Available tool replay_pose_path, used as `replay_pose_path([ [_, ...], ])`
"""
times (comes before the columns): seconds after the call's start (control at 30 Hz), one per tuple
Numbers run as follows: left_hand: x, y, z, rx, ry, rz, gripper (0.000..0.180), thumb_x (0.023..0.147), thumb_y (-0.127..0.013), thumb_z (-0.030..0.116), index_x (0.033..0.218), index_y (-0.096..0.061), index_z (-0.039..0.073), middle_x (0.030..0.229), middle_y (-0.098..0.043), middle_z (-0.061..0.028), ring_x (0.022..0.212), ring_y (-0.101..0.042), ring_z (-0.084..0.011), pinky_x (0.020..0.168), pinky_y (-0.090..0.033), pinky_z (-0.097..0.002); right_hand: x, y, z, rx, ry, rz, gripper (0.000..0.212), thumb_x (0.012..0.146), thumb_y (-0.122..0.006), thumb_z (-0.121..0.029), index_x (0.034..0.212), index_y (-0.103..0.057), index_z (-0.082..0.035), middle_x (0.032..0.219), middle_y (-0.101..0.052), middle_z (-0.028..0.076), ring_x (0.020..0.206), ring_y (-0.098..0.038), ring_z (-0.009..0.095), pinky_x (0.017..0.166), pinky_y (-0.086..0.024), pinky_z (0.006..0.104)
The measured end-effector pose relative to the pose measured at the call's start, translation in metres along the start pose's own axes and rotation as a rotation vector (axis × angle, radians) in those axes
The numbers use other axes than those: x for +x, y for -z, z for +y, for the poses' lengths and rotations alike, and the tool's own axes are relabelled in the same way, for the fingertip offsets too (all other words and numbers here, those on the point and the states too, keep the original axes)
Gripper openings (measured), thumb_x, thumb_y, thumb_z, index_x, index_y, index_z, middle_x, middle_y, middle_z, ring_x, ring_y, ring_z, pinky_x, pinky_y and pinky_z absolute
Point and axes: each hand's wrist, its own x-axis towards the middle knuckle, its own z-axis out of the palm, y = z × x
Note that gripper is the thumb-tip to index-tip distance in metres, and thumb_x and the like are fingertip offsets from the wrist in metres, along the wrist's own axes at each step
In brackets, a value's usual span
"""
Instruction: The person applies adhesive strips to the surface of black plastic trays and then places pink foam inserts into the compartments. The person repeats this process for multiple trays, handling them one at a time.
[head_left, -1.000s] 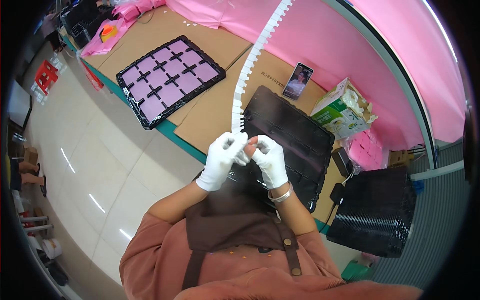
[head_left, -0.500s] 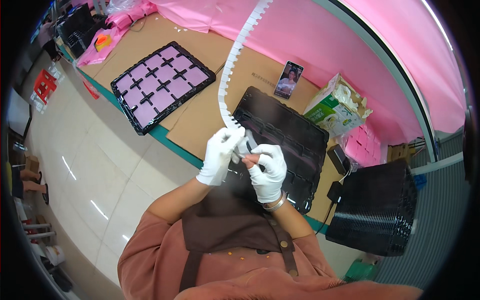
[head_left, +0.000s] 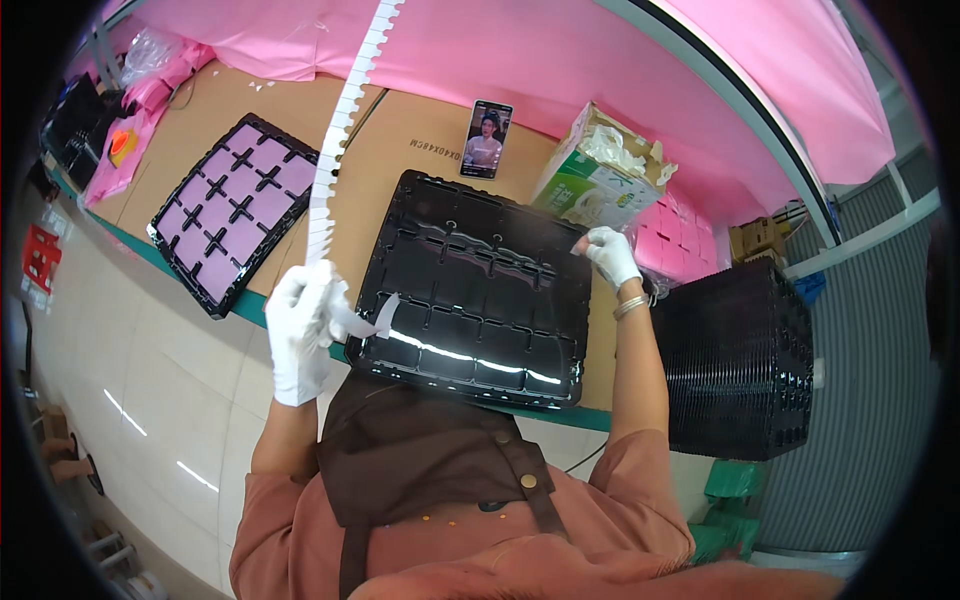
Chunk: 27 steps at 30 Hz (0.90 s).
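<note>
My left hand (head_left: 300, 335), in a white glove, is closed on a long white notched strip (head_left: 346, 115). The strip rises from the fist toward the far edge, and its short loose end curls over the near left corner of a black plastic tray (head_left: 465, 290). My right hand (head_left: 610, 258), gloved with bare fingertips, hovers by the tray's far right corner. Its fingers are pinched together, and anything between them is too small to make out. The tray lies flat in front of me, with shallow moulded compartments and glossy reflections.
Left on the cardboard-covered table sits a black tray with lilac panels (head_left: 247, 205). A phone (head_left: 487, 140) stands behind the middle tray, beside a green-and-white box (head_left: 600, 170) of white wrapping. Pink trays (head_left: 672, 240) and a tall stack of black trays (head_left: 735, 365) are at right.
My hands have parted: the left moved left with the strip, the right moved right and away to the tray's far corner. The view has shifted, and the middle tray is now largely uncovered.
</note>
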Motion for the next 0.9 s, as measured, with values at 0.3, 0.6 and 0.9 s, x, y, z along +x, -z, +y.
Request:
replay_pose_path([
  [0.3, 0.001, 0.012, -0.001, -0.027, -0.039, 0.004, 0.02, 0.097, -0.06, 0.022, 0.09, -0.059, 0.004, 0.072, -0.055, -0.0027, 0.045, -0.044, -0.0053, 0.037, -0.026, -0.0163, 0.006, -0.036, -0.016, -0.374, -0.119, 0.237, 0.028, 0.06, -0.087, -0.012, 0.074, -0.064, -0.004, 0.09, -0.062, 0.015, 0.087, -0.062, 0.033, 0.078, -0.051, 0.0395],
  [0.6, -0.013, -0.033, -0.018, 0.107, 0.079, -0.17, 0.021, 0.095, -0.062, 0.022, 0.096, -0.06, 0.002, 0.075, -0.061, -0.005, 0.049, -0.049, -0.0049, 0.039, -0.034, -0.0169, -0.033, -0.029, -0.072, -0.182, 0.03, 0.361, 0.025, 0.072, -0.081, -0.01, 0.086, -0.062, -0.003, 0.09, -0.06, 0.013, 0.078, -0.062, 0.026, 0.072, -0.051, 0.0354],
  [0.9, -0.017, -0.073, -0.072, 0.014, 0.095, -0.352, 0.018, 0.095, -0.063, 0.021, 0.098, -0.061, 0.004, 0.079, -0.065, -0.0049, 0.059, -0.059, -0.0083, 0.05, -0.047, -0.0212, -0.131, -0.1, -0.212, 0.873, -0.062, -0.107, 0.018, 0.087, -0.072, -0.014, 0.098, -0.066, -0.002, 0.082, -0.064, 0.001, 0.073, -0.058, 0.006, 0.067, -0.046, 0.0214],
])
